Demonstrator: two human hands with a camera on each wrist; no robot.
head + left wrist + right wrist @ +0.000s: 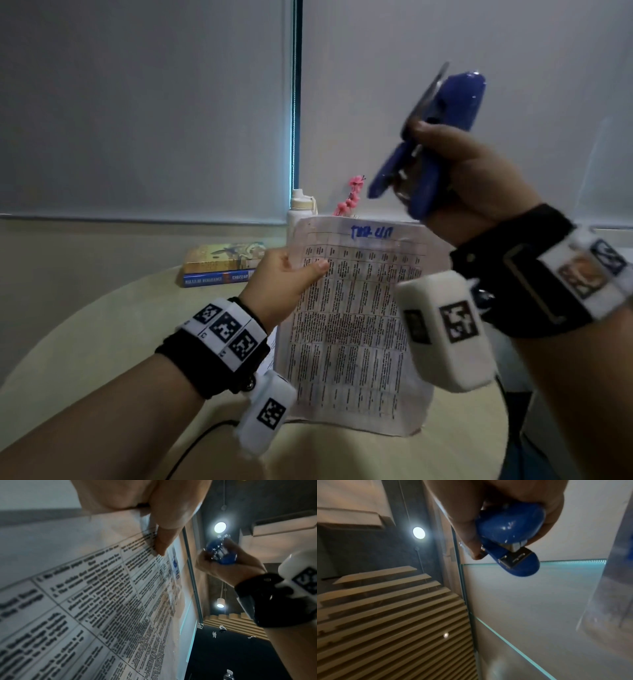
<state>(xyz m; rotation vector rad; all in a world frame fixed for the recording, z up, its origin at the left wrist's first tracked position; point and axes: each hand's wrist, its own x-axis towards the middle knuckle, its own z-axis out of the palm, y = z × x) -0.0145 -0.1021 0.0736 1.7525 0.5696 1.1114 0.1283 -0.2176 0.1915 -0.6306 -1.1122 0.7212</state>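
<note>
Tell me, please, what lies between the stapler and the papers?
Nothing: the stapler in the right hand hangs clear above the papers, which the left hand pinches; the head view shows the gap.

The stapler (455,109) is glossy blue plastic, smooth, with bright bare metal in its mouth. The paper (356,325) is matt, thin and slightly wrinkled at the edges. The bench (102,335) looks like pale smooth wood, matt. The 2 wristbands (191,359) are black cloth, matt and soft-looking.
</note>
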